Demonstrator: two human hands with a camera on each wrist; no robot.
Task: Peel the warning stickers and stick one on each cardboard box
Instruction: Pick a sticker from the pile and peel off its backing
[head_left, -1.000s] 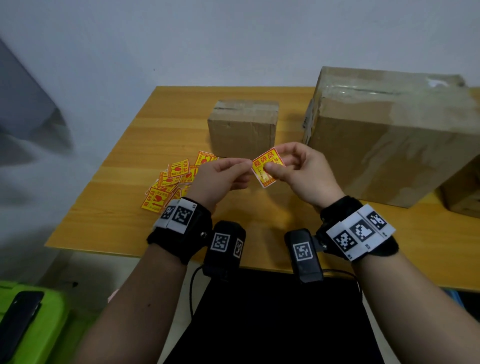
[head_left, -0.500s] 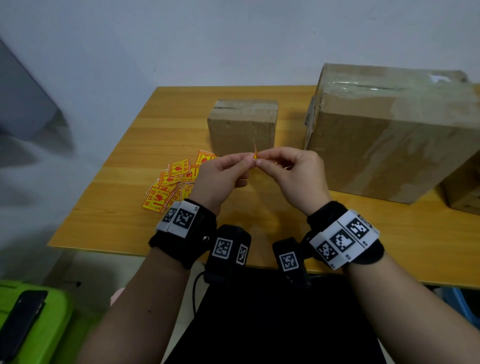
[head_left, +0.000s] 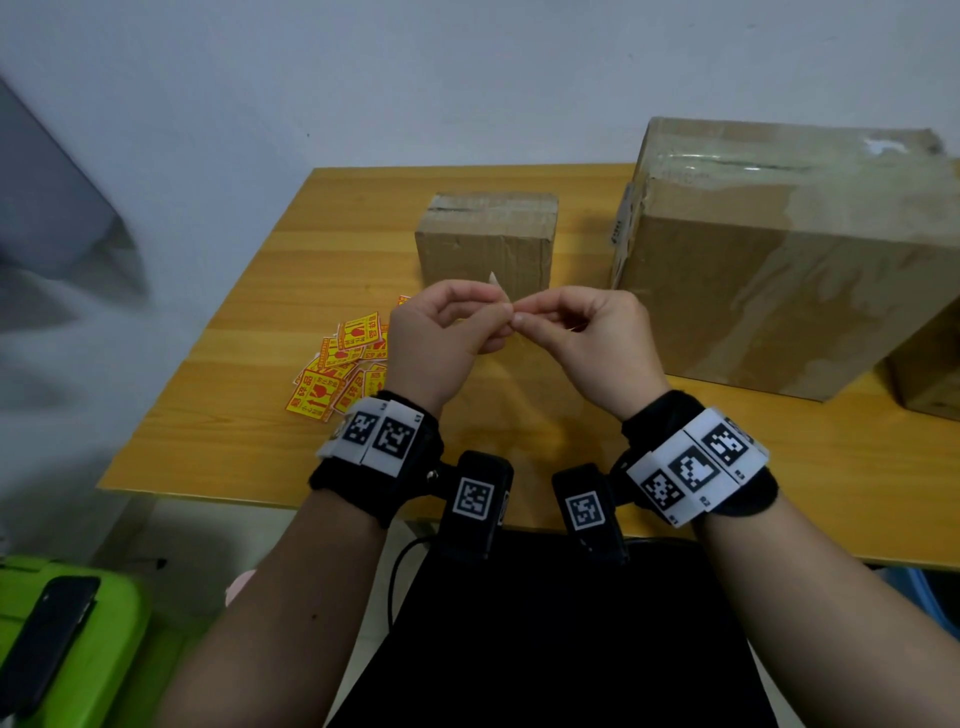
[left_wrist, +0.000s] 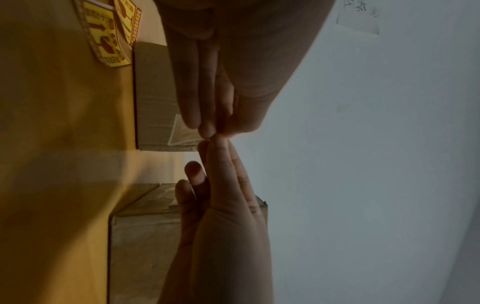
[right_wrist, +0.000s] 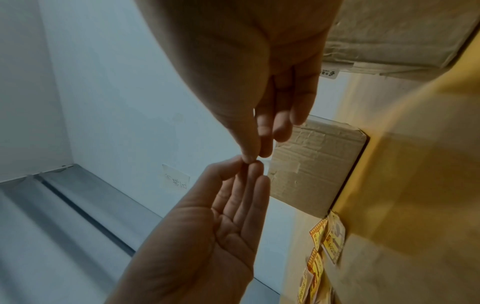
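Head view: a wooden table is set against a pale wall. A small cardboard box stands on it, with a large cardboard box to its right and loose warning stickers scattered to its front left. In front of the small box, one sticker is pinched edge-on between the left hand and right hand, fingertips meeting.

Edge-on sticker pinched above table; yellow sticker pile left of two taped cardboard boxes.

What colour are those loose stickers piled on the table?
The loose stickers are yellow with red print and borders, clearest in the head view.
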